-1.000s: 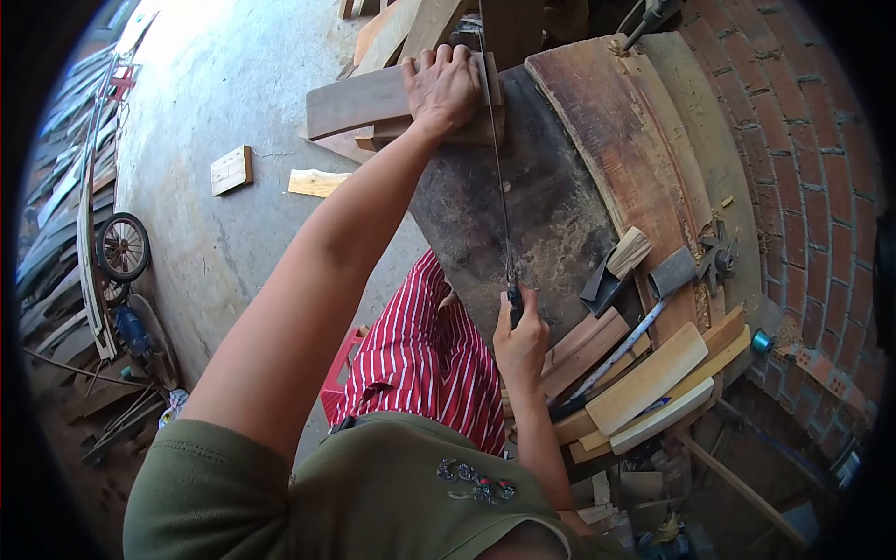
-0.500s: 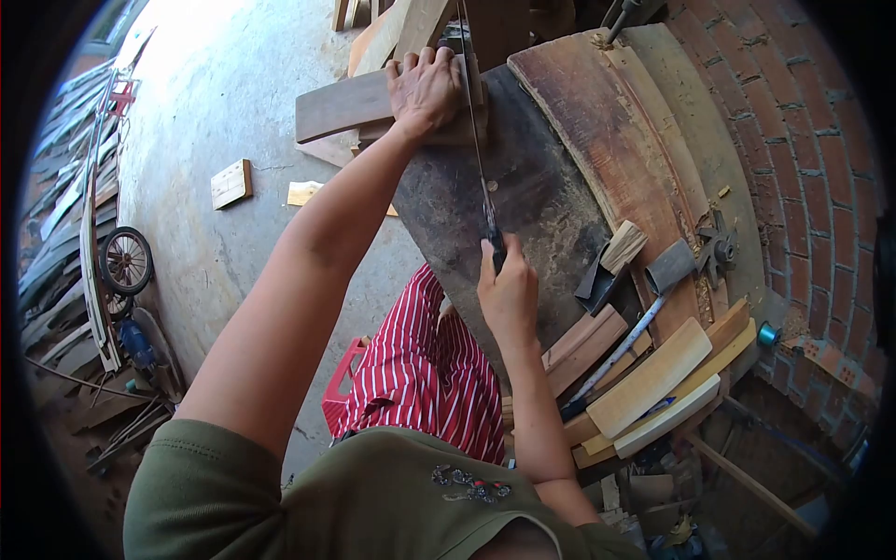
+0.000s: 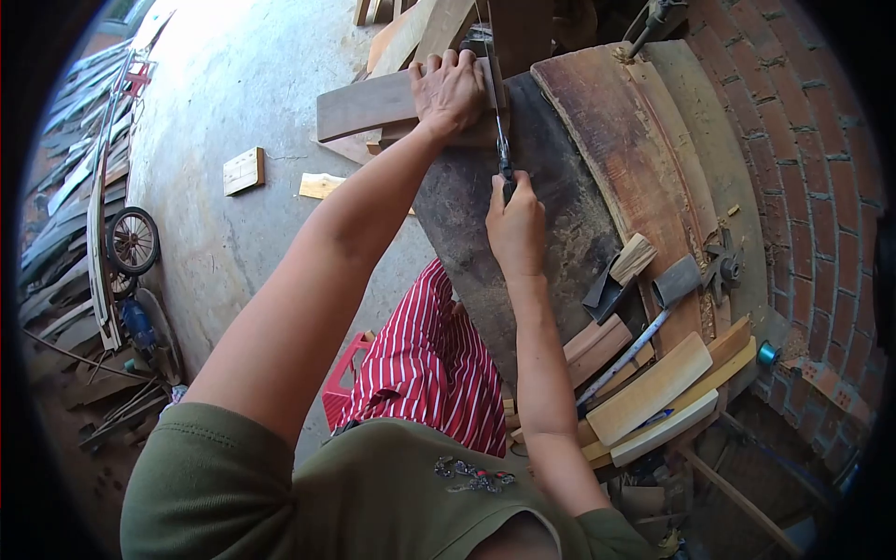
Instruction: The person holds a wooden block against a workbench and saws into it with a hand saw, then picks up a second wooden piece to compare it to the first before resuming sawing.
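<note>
Shirt: green (image 3: pixel 373 476), lowest in view, with beads at the chest.
Trousers: red with white stripes (image 3: pixel 411 383), beside a red stool (image 3: pixel 343 378).
Right hand: (image 3: pixel 519 224) over the bench (image 3: pixel 457 219), fingers wrapped together round the saw's dark handle.
Saw: (image 3: pixel 504 149) its blade points away from the body and passes over the right end of the board (whether it bites into the wood, I cannot tell).
Left hand: (image 3: pixel 449 91) palm down on the board, fingers a little apart, just beside the blade.
Board: (image 3: pixel 369 105) grey-brown, lying across the bench's far end, its left end jutting out over the floor (image 3: pixel 280 252).
Right of the saw: a wide plank (image 3: pixel 616 149); nearer, pale pieces (image 3: pixel 651 387) and a blue pen (image 3: pixel 656 417).
Beyond: a wheel (image 3: pixel 133 241) at left, a brick wall (image 3: pixel 803 168) at right.
</note>
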Available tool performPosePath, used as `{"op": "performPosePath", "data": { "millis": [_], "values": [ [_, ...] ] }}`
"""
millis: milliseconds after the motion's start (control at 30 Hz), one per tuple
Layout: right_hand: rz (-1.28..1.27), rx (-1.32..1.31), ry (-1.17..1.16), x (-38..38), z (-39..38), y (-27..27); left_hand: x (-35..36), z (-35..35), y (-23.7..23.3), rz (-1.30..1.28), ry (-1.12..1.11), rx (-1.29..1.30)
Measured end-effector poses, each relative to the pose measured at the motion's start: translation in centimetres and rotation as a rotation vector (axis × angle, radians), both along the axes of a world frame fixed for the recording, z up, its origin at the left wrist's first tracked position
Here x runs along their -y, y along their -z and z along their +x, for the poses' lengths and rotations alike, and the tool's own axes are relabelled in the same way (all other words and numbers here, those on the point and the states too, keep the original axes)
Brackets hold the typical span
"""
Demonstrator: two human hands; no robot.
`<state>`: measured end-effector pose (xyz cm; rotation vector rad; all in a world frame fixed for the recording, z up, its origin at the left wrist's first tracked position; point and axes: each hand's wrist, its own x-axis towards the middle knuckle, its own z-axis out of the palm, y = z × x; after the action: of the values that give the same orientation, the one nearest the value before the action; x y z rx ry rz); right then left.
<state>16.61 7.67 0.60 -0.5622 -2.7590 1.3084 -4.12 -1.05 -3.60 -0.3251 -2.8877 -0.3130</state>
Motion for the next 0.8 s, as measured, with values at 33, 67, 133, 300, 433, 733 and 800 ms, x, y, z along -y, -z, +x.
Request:
{"op": "performPosePath", "data": {
  "millis": [33, 67, 133, 300, 433, 733, 800],
  "values": [
    [-0.035, -0.001, 0.007, 0.2, 0.2, -0.2, 0.0, -0.1, -0.2, 0.002, 0.017, 0.017],
    [-0.059, 0.0, 0.005, 0.1, 0.6, -0.4, 0.0, 0.1, -0.3, 0.014, 0.025, 0.035],
    [-0.004, 0.027, 0.012, 0.9, 7.5, -0.9, -0.1, 0.1, -0.2, 0.034, 0.024, 0.015],
    [-0.018, 0.106, -0.011, 0.2, 8.3, -2.0, -0.2, 0.3, -0.2, 0.021, 0.017, -0.007],
    [-0.034, -0.004, -0.004, 0.0, 0.5, 0.0, -0.2, 0.0, 0.5, 0.045, -0.001, -0.043],
    [-0.049, 0.043, 0.032, 0.5, 7.3, -1.5, -0.2, 0.3, 0.9, 0.051, 0.048, -0.069],
    [-0.013, -0.004, 0.017, 0.2, 0.5, 0.6, 0.0, 0.1, 0.6, 0.06, 0.051, -0.106]
  ]
}}
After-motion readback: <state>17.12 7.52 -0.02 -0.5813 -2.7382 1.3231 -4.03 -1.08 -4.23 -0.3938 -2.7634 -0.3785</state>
